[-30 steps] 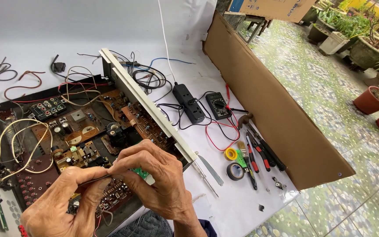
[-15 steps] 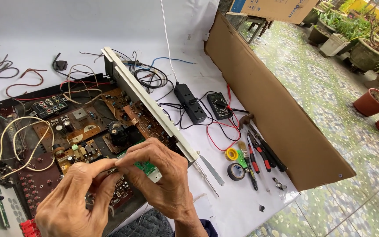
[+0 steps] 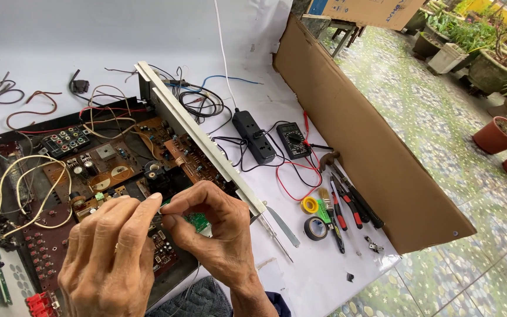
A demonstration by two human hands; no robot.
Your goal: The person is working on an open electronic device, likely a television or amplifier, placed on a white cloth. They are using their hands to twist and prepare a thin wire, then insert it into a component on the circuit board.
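Pinching small green circuit board (image 3: 196,221) between right hand (image 3: 218,229) thumb and fingers, left hand (image 3: 112,252) fingertips closed at its 9 o'clock edge, above open amplifier chassis (image 3: 89,170). Best kept steady, light grip, clear of wires. Tools (image 3: 341,205) at 3 o'clock.

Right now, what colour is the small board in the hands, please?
Green small board, head view.

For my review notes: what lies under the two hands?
Under the left hand and right hand lies the open chassis, brown circuit boards; a small green board peeks out. Parts directly beneath are covered.
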